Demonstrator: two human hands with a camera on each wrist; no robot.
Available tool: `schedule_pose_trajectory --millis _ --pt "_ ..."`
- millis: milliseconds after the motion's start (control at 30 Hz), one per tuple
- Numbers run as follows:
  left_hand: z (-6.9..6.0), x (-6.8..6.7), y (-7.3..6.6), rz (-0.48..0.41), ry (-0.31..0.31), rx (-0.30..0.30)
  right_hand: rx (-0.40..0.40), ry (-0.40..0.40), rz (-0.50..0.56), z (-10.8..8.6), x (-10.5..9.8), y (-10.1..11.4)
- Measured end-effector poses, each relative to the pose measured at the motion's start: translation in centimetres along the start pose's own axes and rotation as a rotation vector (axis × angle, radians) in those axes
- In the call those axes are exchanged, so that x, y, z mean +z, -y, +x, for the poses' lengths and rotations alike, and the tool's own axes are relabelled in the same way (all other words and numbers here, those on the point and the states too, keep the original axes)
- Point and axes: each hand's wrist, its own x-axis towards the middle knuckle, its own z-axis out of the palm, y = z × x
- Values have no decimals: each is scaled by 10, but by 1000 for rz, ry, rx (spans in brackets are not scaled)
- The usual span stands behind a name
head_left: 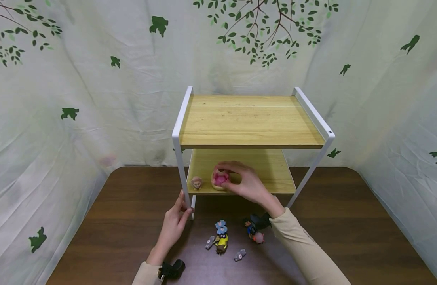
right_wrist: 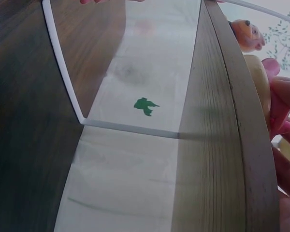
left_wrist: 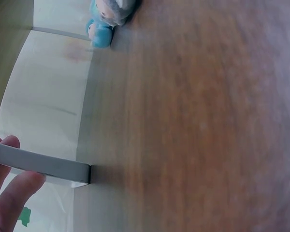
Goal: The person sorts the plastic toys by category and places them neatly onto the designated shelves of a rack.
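My right hand point(head_left: 249, 183) grips a pink toy figure with a pale yellow base point(head_left: 219, 179) at the lower shelf board's front edge; fingers lie around its sides. In the right wrist view the pink toy point(right_wrist: 277, 106) is partly hidden by fingers. Left of it on the same board stands a small figurine point(head_left: 196, 182) with a round face. My left hand point(head_left: 173, 221) holds the front left leg point(head_left: 183, 174) of the white-framed shelf. Thumb and fingers lie on opposite sides of that leg point(left_wrist: 48, 162) in the left wrist view.
The two-tier shelf has a wooden top board point(head_left: 252, 120) and stands on a brown table point(head_left: 133, 206). Before it lie a yellow-and-dark figurine point(head_left: 221, 243), blue flower-shaped toys point(head_left: 221, 227), a small grey toy point(head_left: 240, 255) and a dark toy cluster point(head_left: 255, 225). A leaf-printed curtain point(head_left: 133, 99) hangs behind.
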Motion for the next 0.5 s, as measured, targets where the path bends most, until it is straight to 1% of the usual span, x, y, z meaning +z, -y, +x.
schedule_pose_trajectory --millis 367,500 --pt "-1 1 1 -13 2 -13 5 22 41 3 2 -1" --pt "0 1 0 -11 -4 -4 6 39 55 3 2 -1"
